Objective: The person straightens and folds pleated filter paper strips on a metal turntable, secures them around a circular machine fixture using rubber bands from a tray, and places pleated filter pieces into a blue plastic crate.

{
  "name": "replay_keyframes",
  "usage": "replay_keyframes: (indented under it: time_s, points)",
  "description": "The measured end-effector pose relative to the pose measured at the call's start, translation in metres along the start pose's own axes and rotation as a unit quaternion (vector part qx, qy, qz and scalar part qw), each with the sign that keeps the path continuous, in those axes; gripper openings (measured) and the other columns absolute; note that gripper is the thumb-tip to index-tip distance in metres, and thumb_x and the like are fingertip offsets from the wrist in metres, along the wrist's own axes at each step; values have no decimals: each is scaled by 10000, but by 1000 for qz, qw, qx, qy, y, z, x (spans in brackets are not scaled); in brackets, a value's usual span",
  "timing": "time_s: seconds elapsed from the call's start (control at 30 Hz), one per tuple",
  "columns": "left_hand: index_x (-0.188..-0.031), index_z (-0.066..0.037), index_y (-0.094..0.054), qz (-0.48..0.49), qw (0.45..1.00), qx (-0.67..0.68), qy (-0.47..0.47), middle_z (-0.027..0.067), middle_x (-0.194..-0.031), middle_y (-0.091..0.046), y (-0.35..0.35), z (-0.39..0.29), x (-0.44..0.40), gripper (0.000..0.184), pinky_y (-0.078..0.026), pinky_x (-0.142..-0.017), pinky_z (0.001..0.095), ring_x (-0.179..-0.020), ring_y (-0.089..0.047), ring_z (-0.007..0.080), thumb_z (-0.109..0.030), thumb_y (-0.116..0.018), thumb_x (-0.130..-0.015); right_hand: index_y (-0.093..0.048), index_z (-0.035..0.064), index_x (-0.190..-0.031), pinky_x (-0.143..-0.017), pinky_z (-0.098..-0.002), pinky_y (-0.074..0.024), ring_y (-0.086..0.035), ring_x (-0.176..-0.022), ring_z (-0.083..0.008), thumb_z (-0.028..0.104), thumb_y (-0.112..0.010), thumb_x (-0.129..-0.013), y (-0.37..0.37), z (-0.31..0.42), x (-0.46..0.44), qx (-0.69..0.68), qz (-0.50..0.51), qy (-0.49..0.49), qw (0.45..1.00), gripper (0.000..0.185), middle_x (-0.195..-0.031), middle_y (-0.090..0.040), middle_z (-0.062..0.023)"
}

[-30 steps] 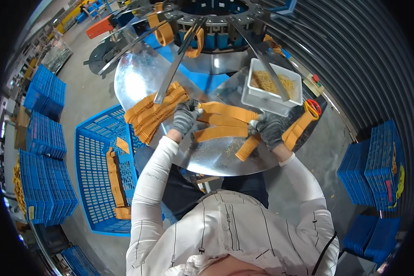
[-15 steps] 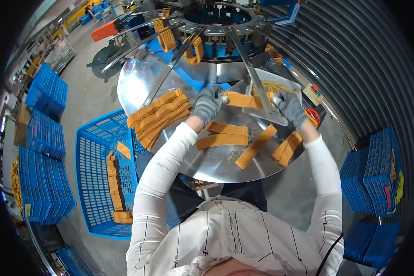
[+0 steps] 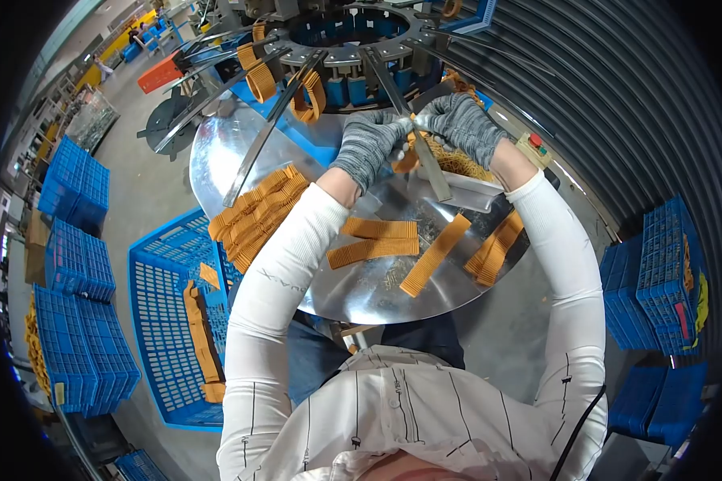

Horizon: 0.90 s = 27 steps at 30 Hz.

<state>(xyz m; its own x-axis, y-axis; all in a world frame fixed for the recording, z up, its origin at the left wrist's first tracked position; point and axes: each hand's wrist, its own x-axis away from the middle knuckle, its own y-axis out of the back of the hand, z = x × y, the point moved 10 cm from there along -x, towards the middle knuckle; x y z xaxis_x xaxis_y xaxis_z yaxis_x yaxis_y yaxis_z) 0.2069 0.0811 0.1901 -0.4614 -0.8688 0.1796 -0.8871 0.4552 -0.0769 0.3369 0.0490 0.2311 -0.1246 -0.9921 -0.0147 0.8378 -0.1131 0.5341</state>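
Note:
Both gloved hands meet over a flat metal arm of the round machine. My left hand (image 3: 369, 144) is closed, its fingertips pinching an orange ribbed knit band (image 3: 406, 163) beside the arm (image 3: 431, 170). From the other side, my right hand (image 3: 463, 128) pinches at the top of the same arm, closed on the band; its ends are mostly hidden by the fingers. Below, loose orange strips (image 3: 436, 255) lie on the round metal table (image 3: 361, 301). A stacked pile of these bands (image 3: 257, 215) rests at the table's left.
More metal arms radiate from the machine ring (image 3: 349, 48), some carrying looped orange bands (image 3: 307, 98). A white tray (image 3: 472, 195) with yellowish threads sits behind my right wrist. A blue crate (image 3: 156, 321) stands at left, and a red button box (image 3: 535, 147) at right.
Both hands have moved up along the metal arm and come together at it. The band, stretched flat between them before, is now bent around the arm. The view has shifted slightly.

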Motion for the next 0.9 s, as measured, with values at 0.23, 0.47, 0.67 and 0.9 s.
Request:
replay_keyframes:
  time_s: [0.23, 0.47, 0.67, 0.9]
  points:
    - [-920, -11, -653, -43, 941, -255, -216, 86, -787, -668, -5, -36, 6, 304, -491, -658, 229, -669, -609, 139, -175, -768, -692, -663, 27, -794, -434, -220, -394, -489, -493, -66, 123, -640, -812, -5, 18, -24, 110, 31, 60, 992, 101, -604, -579, -21]
    - [-849, -18, -621, -176, 887, -336, -264, 91, -722, -644, 4, -38, -12, 291, -484, -627, 309, -626, -600, 184, -227, -759, -701, -631, 37, -719, -555, -308, -452, -538, -562, -181, 313, -603, -821, -10, 28, -53, 299, 50, 67, 951, 296, -589, -561, -70]
    - [-838, -12, -590, -231, 867, -264, -354, 122, -729, -635, 51, -10, 0, 245, -481, -641, 342, -648, -606, 234, -214, -704, -758, -597, 12, -801, -754, -401, -461, -592, -800, -334, 288, -518, -839, -30, 53, -72, 472, 2, 180, 863, 290, -827, -594, -212]
    - [-1030, -46, -560, -136, 787, -601, 29, 199, -928, -605, 163, 173, 1, 328, -468, -776, 441, -888, -580, 356, -239, -574, -765, -588, -2, -960, -799, -421, -458, -591, -868, -363, 328, -417, -901, -22, 17, -186, 451, -170, 244, 842, 377, -937, -610, -238]
